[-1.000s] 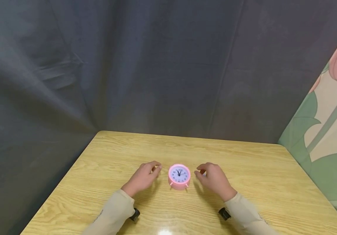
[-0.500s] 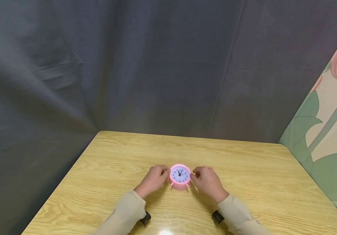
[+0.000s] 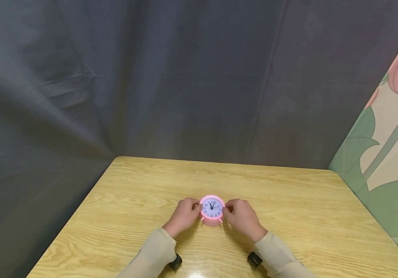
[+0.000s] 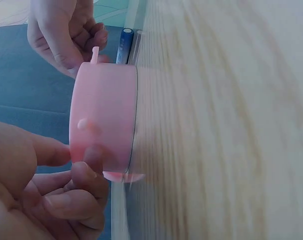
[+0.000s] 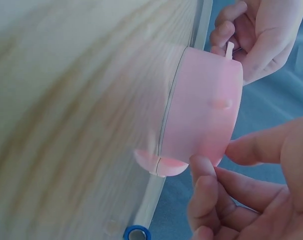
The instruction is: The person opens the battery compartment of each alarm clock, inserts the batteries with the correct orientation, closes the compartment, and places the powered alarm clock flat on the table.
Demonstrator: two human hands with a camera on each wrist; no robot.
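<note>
A round pink alarm clock [image 3: 212, 210] lies on its back on the wooden table, its white dial facing up and its two small feet towards the person. At its left side, my left hand [image 3: 184, 214] holds the rim between thumb and curled fingers. My right hand [image 3: 243, 217] grips the opposite side in the same way. Both wrist views show the clock's pink side wall [image 4: 104, 115] close against the tabletop, with thumbs at the dial edge.
A blue cylinder like a battery [image 4: 125, 46] shows beyond the clock in the left wrist view; the right wrist view has a blue-ringed round end [image 5: 137, 233]. Dark cloth [image 3: 192, 77] hangs behind the table [image 3: 143, 181], and a flower-patterned panel [image 3: 390, 154] stands at right.
Both hands have come inwards from either side of the clock and taken hold of its rim. The clock has stayed in nearly the same place.
</note>
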